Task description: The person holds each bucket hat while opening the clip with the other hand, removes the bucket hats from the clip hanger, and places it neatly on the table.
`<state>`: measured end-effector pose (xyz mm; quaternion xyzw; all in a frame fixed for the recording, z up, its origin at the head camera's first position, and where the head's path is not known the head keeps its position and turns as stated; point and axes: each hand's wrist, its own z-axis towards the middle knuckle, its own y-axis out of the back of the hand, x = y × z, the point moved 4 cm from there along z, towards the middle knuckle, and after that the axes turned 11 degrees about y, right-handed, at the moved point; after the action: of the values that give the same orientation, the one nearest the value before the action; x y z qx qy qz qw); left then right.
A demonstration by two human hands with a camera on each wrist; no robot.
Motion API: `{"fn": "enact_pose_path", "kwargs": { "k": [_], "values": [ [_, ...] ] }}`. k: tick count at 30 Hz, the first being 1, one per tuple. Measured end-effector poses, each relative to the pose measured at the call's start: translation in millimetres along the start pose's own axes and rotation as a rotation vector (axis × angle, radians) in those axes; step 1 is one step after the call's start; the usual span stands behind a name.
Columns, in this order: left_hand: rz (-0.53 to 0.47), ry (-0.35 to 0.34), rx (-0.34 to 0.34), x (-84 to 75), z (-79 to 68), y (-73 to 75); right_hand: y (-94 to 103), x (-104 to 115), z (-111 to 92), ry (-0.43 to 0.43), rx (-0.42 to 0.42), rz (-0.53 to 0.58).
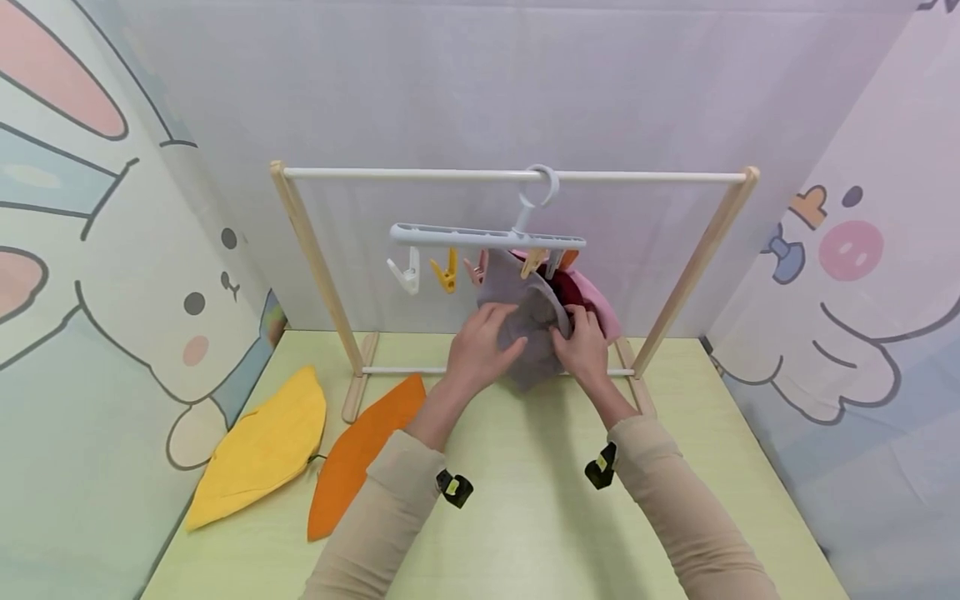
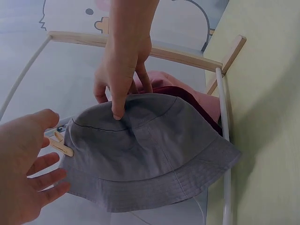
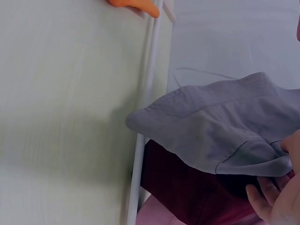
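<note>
A grey bucket hat (image 2: pixel 154 145) hangs sideways from the hanger (image 1: pixel 480 237), with a beige clothespin (image 2: pixel 61 146) at its edge. My right hand (image 2: pixel 124 61) pinches the hat's crown, thumb on the near side and fingers behind it. In the head view, my right hand (image 1: pixel 583 346) is at the hat's right side. My left hand (image 1: pixel 480 346) is beside the hat's left part; the left wrist view shows this left hand (image 2: pixel 28 164) with fingers spread near the clothespin, gripping nothing. Behind the grey hat hang a dark red hat (image 3: pixel 187 187) and a pink hat (image 1: pixel 600 304).
White, yellow (image 1: pixel 447 271) and pink clothespins hang along the hanger's left part. The hanger hooks over the white rail (image 1: pixel 420 175) of a wooden-legged rack. A yellow hat (image 1: pixel 262 450) and an orange hat (image 1: pixel 363 458) lie at the table's left. Printed cloth walls surround the table.
</note>
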<state>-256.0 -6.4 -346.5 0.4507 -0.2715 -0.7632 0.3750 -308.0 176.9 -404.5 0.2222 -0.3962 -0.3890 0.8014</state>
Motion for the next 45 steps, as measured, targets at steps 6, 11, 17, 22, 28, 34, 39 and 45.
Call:
{"fn": "enact_pose_path", "kwargs": {
  "k": [6,11,17,22,28,34,39,45],
  "values": [
    [0.019,-0.004,0.000,-10.1,4.7,0.9,5.1,-0.5,-0.4,0.030,-0.062,-0.002],
    [0.025,-0.017,-0.012,-16.1,7.2,1.7,12.4,0.8,-0.1,0.055,-0.123,0.016],
    [0.016,-0.011,-0.027,-21.3,10.8,2.6,18.3,2.5,-0.9,0.059,-0.137,0.029],
    [0.020,0.010,-0.018,-25.4,14.3,5.4,23.5,4.9,-1.0,0.067,-0.142,0.047],
    [0.023,0.028,-0.018,-29.0,16.5,7.3,29.5,9.0,-3.7,0.106,-0.178,0.052],
    [0.019,0.051,-0.036,-30.7,19.5,7.9,35.7,12.8,-7.9,0.148,-0.220,0.039],
    [0.021,0.048,-0.066,-34.1,22.6,9.6,39.9,19.5,-12.9,0.170,-0.208,0.056],
    [0.039,0.021,-0.107,-39.7,26.5,12.9,43.5,28.3,-20.4,0.204,-0.197,0.081]
  ]
}}
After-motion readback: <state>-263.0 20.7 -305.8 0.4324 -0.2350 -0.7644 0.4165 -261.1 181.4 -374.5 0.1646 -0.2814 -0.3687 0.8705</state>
